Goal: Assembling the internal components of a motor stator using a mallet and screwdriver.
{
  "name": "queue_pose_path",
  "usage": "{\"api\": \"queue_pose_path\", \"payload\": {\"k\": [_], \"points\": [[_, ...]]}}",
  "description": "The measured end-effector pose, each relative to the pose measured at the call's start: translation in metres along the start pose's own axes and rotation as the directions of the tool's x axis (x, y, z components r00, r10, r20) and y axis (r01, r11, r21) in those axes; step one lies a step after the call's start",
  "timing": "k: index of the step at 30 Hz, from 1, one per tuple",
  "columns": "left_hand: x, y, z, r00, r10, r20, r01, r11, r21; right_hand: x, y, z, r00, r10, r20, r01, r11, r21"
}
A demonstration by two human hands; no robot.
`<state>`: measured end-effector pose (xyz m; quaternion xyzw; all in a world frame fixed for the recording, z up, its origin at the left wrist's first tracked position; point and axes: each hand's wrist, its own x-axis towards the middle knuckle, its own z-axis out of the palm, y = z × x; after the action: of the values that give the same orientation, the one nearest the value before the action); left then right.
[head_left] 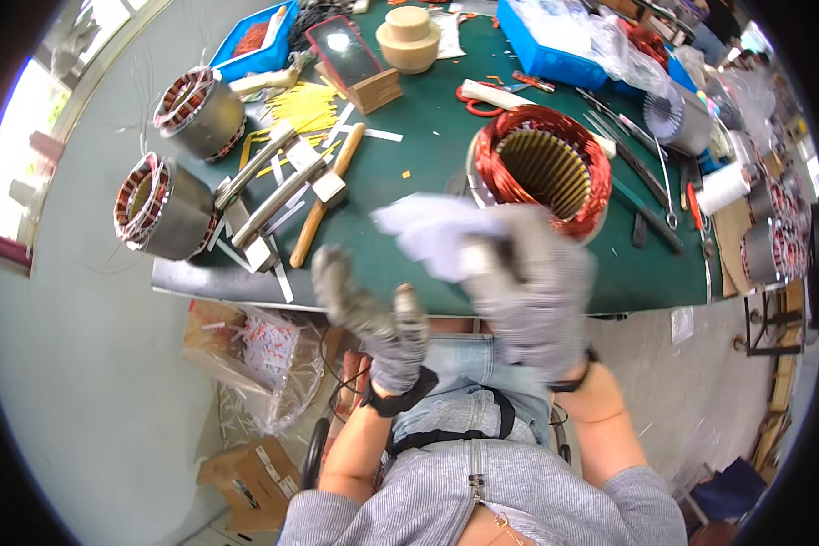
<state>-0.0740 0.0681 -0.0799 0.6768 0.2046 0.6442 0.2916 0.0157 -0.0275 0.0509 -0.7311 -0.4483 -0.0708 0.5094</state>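
The right hand [532, 287], gloved in grey, is closed on a thin white sheet [439, 229], which extends toward 10 o'clock from the fingers. The sheet is blurred; its material cannot be told. The left hand [382, 328], also gloved, is held open and empty, at 9 o'clock from the right hand, near the table edge. A wound stator [541, 173] with red copper coils is positioned on the green worktop [432, 173] at 12 o'clock from the right hand; its near rim is partly covered by that hand in view, and contact cannot be told. Red-handled scissors [479, 102] are placed at 11 o'clock from the stator. A wooden handle [329, 193] is laid at 11 o'clock from the left hand, with yellow strips [305, 107] beyond it. Two laced stators [168, 214] are stood at 10 o'clock.
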Motion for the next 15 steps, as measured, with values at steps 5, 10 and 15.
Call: {"api": "queue_pose_path", "payload": {"k": [5, 10, 15], "points": [[0.004, -0.013, -0.025, 0.911, -0.074, 0.405, -0.084, 0.93, 0.357, -0.031, 0.061, 0.099, 0.958, 0.216, 0.187, -0.22, 0.976, 0.001], [-0.008, -0.047, -0.022, 0.641, -0.308, 0.703, -0.41, 0.637, 0.652, -0.051, 0.025, 0.027, 0.874, 0.217, 0.435, -0.192, 0.976, -0.102], [0.004, -0.034, -0.018, 0.665, -0.273, 0.695, -0.427, 0.625, 0.654, -0.048, 0.095, -0.07, 0.914, 0.399, 0.077, -0.37, 0.895, -0.249]]}}
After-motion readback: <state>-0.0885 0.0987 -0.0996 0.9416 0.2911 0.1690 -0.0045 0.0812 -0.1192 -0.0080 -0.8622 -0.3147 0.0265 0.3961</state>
